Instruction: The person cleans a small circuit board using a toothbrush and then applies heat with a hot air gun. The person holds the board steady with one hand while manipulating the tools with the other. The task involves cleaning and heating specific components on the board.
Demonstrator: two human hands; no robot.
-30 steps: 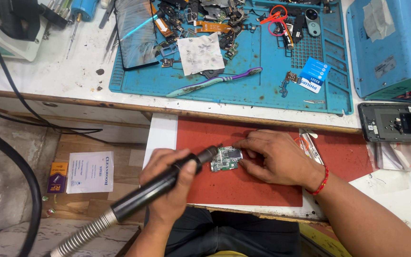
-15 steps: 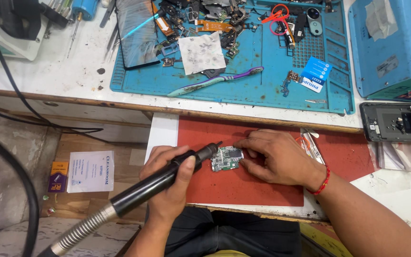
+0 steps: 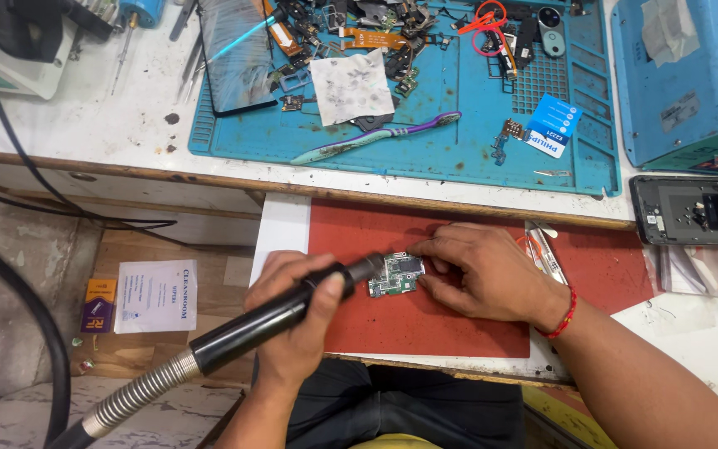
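Note:
My left hand grips a black hot-air wand with a ribbed metal hose, its nozzle pointing at a small green circuit board. The board lies on a red mat on a pulled-out shelf. My right hand rests on the mat with its fingertips pressing the board's right edge. A red thread band circles that wrist.
A blue work mat on the white bench holds a toothbrush, a white paper scrap, a phone screen and several small parts. An opened phone lies at right, below a blue machine. Tweezers lie beside my right hand.
The wand and my left hand have shifted slightly left and lower along the board. My right hand stays on the board.

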